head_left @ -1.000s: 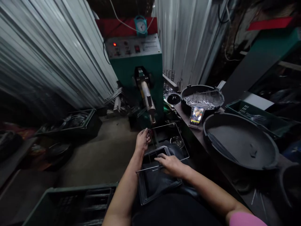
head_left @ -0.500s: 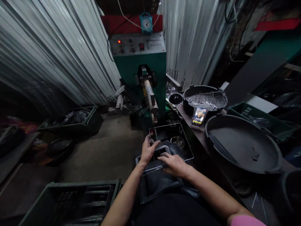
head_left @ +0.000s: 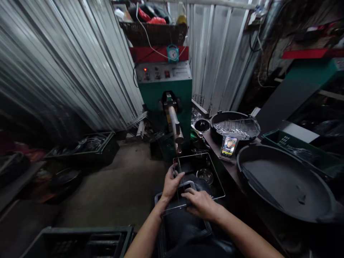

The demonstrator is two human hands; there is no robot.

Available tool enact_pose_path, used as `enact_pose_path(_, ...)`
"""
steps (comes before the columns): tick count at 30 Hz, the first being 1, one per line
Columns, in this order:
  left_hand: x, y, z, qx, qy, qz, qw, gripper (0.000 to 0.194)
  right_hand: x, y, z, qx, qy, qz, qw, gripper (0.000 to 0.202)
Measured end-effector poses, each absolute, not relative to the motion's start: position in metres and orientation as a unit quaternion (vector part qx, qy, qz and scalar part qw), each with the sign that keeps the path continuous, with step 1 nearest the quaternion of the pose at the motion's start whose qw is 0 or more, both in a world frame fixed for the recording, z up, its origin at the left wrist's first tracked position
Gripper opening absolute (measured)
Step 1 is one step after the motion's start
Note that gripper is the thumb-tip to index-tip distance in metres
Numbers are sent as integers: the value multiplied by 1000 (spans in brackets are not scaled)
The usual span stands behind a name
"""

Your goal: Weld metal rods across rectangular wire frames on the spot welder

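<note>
A rectangular wire frame (head_left: 217,175) lies level above my lap, its far edge just under the tip of a welding machine's arm (head_left: 176,130). My left hand (head_left: 170,184) grips the frame's left side, thumb pointing inward. Closer to me, my right hand (head_left: 201,204) has its fingers curled at the near part of the frame. A thin wire (head_left: 179,170) runs lengthwise inside the frame beside my left thumb; its near end is hard to make out between the hands. More rectangular wire frames (head_left: 160,236) rest stacked on my lap, partly hidden by my arms.
The green machine body (head_left: 163,87) stands ahead. At right, a bench carries a phone (head_left: 229,146), a round pan with wire pieces (head_left: 235,120) and a larger dark pan (head_left: 282,175). Green crates (head_left: 88,229) sit at lower left and further back. A shiny round dish (head_left: 205,175) shows through the frame.
The view has tilted up, so the machine and the hands appear lower and a basket on top has come into sight. Both hands keep nearly the same hold on the wire frame.
</note>
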State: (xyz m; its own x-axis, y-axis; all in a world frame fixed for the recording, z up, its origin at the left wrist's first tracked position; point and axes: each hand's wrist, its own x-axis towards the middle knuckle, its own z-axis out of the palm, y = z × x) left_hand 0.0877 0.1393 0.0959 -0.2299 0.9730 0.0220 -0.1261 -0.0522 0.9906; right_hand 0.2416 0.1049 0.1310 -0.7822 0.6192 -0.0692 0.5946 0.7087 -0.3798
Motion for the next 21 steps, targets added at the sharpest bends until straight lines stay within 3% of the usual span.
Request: enact_pose_path(21, 90, 166, 103, 377, 513, 596, 489, 53, 239, 124, 145, -346, -926, 146, 43, 41)
